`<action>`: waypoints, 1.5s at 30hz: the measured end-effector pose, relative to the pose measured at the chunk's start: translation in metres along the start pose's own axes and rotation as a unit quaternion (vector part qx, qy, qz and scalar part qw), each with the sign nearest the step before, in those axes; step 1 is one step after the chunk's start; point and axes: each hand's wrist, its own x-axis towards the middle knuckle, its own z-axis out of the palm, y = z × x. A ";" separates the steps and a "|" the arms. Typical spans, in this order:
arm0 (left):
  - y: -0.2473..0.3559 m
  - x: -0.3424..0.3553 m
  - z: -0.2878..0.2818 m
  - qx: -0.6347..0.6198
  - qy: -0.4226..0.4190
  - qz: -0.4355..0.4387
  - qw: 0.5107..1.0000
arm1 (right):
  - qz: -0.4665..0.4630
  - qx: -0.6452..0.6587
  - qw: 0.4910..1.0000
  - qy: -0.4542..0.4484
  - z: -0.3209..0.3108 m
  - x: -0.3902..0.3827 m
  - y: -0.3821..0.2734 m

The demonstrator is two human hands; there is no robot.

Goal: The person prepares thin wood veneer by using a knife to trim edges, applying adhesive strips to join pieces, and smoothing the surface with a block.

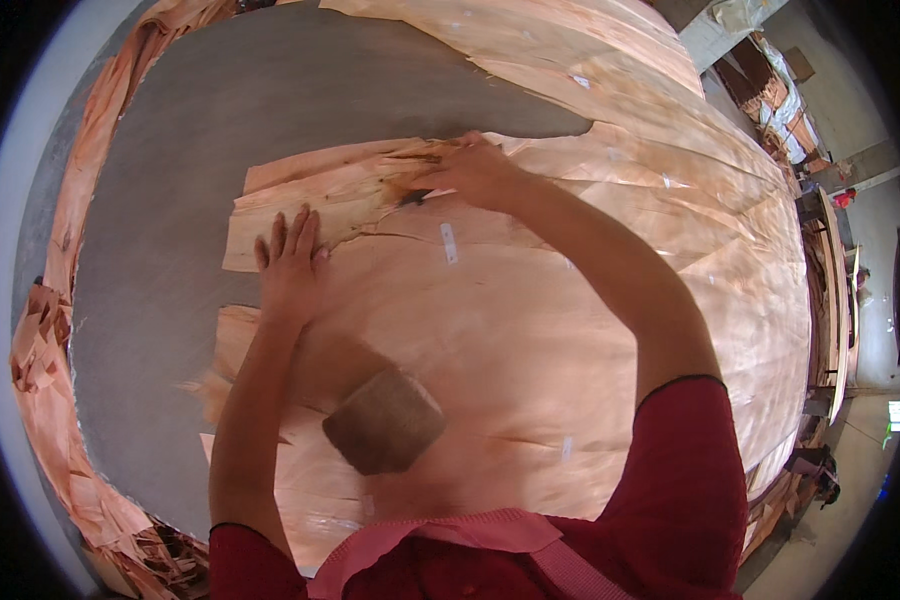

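Observation:
My left hand (292, 262) lies flat, fingers spread, on a pale strip of wood veneer (350, 190). The strip lies across the near part of the sheets, its left end over a smooth grey surface (170, 240). At the strip's far edge, my right hand (478, 172) has its fingers bent onto the veneer, seemingly pinching it beside a dark, brown-stained hole. Its fingertips are partly hidden and slightly blurred. Beneath both arms spreads a larger veneer sheet (450, 330) with short white tape pieces. A brown, squarish block (385, 422) sits close to my body, between my forearms.
Torn veneer scraps (45, 350) heap along the left edge of the grey surface. More rumpled sheets (710, 220) extend to the right and far side. Beyond, at the right, stand a long rack (828, 300) and bundled veneer (770, 95).

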 end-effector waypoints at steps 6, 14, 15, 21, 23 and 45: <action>0.004 0.000 -0.004 0.011 0.000 -0.005 1.000 | 0.045 -0.030 0.998 0.013 0.020 -0.051 0.079; 0.008 -0.002 -0.010 -0.006 0.002 -0.002 1.000 | 0.166 0.020 0.986 0.000 0.037 -0.117 0.158; 0.008 -0.002 -0.009 -0.013 0.003 -0.001 1.000 | 0.172 -0.011 0.985 0.013 0.038 -0.125 0.161; 0.007 -0.002 -0.011 -0.016 0.013 0.002 1.000 | 0.356 -0.097 0.921 -0.122 0.026 -0.176 0.198; 0.002 -0.006 -0.012 -0.016 0.018 -0.007 1.000 | 0.410 -0.095 0.902 -0.101 0.027 -0.183 0.192; -0.009 0.030 -0.029 -0.097 0.059 -0.063 0.992 | 0.513 0.562 0.600 0.246 0.030 -0.260 -0.008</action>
